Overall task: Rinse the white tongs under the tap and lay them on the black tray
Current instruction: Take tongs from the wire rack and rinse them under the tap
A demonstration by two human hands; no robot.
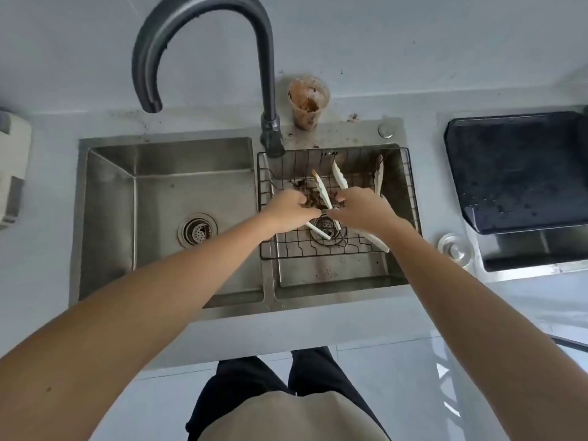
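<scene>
Dirty white tongs (323,190) lie over a black wire rack (318,249) in the right sink basin, their arms pointing away from me among brown residue. My left hand (292,210) is closed on one white end, which sticks out below it. My right hand (362,211) pinches the tongs from the right. Another white tongs (378,176) lies along the rack's right side, partly under my right wrist. The dark gooseneck tap (269,90) has its spout over the left basin, with no water visible. On the counter to the right sits the wet black tray (515,173).
A plastic cup (308,103) smeared with brown stands behind the sink beside the tap base. The left basin (152,198) holds only its drain. A round metal cap (453,248) sits on the counter between sink and tray. A white appliance (12,167) is at far left.
</scene>
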